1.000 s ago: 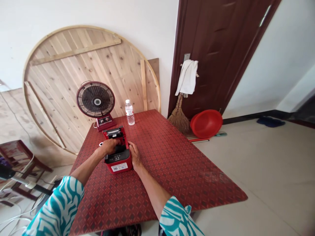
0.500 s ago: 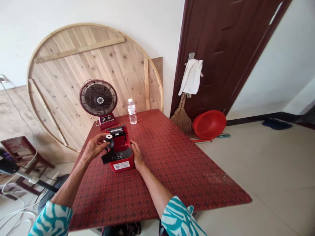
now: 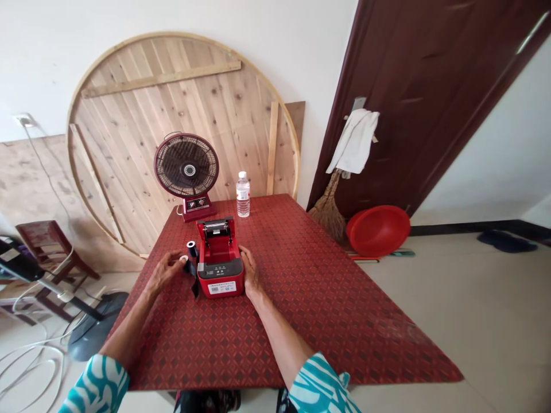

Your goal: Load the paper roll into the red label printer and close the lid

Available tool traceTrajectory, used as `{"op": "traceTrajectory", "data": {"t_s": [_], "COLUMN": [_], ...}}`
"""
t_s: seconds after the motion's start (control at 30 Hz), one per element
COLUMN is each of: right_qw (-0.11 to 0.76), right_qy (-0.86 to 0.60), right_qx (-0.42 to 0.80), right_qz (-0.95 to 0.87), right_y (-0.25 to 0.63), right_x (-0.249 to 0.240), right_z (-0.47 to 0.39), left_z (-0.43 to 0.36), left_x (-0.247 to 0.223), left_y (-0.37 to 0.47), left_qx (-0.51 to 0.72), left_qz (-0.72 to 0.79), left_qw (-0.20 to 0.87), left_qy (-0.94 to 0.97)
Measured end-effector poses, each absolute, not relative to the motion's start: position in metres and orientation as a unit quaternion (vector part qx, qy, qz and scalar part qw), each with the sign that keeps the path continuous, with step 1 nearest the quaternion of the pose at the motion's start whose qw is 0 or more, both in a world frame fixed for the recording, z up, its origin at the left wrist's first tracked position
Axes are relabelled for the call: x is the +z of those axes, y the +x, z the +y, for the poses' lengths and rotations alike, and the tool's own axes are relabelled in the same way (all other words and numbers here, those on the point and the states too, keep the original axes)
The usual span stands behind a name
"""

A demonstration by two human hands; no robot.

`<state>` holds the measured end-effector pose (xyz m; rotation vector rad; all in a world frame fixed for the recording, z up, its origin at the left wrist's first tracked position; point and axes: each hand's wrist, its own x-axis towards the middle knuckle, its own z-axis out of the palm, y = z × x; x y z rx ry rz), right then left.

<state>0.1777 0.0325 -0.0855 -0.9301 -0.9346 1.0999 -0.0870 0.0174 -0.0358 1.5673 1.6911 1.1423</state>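
Note:
A small red and dark grey printer (image 3: 221, 269) stands on the table with its lid raised, its red inner bay showing. My right hand (image 3: 251, 272) is pressed along the printer's right side, fingers curved round it. To the printer's left, my left hand (image 3: 165, 271) has its fingertips closed on a dark roll with a white core (image 3: 184, 260). A loose black strip (image 3: 195, 288) hangs beside the printer. Just behind that roll is a second dark roll with a white core (image 3: 191, 247). Part of the held roll is hidden by my fingers.
A red fan (image 3: 186, 166) and a water bottle (image 3: 243, 195) stand at the back of the patterned table (image 3: 301, 321). Behind leans a round wooden tabletop (image 3: 150, 109). A broom (image 3: 329, 209) and red basin (image 3: 379, 231) are by the door; a chair (image 3: 58, 252) is left.
My left hand has moved from above the printer to its left side, lowering the dark roll and black strip off the printer. My right hand stays on the printer. The view has shifted slightly.

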Motion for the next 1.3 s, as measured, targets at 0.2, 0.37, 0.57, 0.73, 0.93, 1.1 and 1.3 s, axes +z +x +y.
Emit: {"op": "traceTrajectory", "data": {"t_s": [0.2, 0.37, 0.57, 0.73, 0.93, 1.1, 1.3], "right_qw": [0.652, 0.654, 0.659, 0.659, 0.67, 0.673, 0.68], "right_qy": [-0.415, -0.409, -0.409, -0.412, -0.393, -0.385, -0.381], "right_qx": [0.487, 0.48, 0.476, 0.472, 0.467, 0.467, 0.469], "right_qz": [-0.408, -0.418, -0.415, -0.416, -0.423, -0.425, -0.416], "right_y": [0.178, 0.178, 0.177, 0.178, 0.175, 0.173, 0.172], "right_x": [-0.086, -0.089, -0.088, -0.09, -0.095, -0.096, -0.088], "right_z": [0.033, 0.034, 0.035, 0.036, 0.041, 0.044, 0.041], "left_z": [0.052, 0.075, 0.077, 0.064, 0.032, 0.028, 0.043], "left_x": [-0.013, -0.012, -0.012, 0.008, 0.055, 0.068, 0.064], "left_y": [-0.097, -0.093, -0.085, -0.086, -0.063, -0.016, 0.019], "left_qx": [0.453, 0.353, 0.321, 0.44, 0.406, 0.252, 0.055], "left_qz": [0.58, 0.541, 0.57, 0.532, 0.489, 0.485, 0.516], "left_qw": [0.35, 0.451, 0.426, 0.393, 0.446, 0.287, 0.094], "left_qy": [0.579, 0.616, 0.625, 0.608, 0.631, 0.787, 0.85]}}
